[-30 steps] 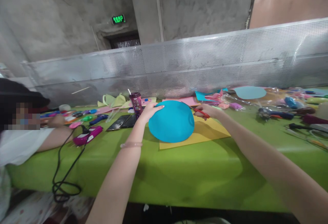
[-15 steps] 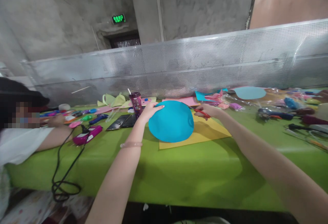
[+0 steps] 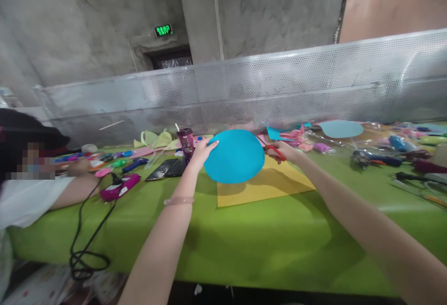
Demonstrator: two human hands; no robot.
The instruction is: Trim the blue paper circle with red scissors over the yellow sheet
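A round blue paper sheet is held up above a yellow sheet lying on the green table. My left hand pinches the blue sheet at its left edge, fingers closed on it. On the blue sheet's right side my right hand grips red-handled scissors, whose blades point at the sheet's edge. A clear bracelet sits on my left wrist.
A dark purple tumbler and two black phones lie left of my left hand. A pink glue gun with a black cord lies further left, near another person. Craft clutter fills the right. A perforated metal panel backs the table.
The blue sheet has been raised off the yellow sheet and now hangs higher; both hands rose slightly with it. The view shifted a little downward.
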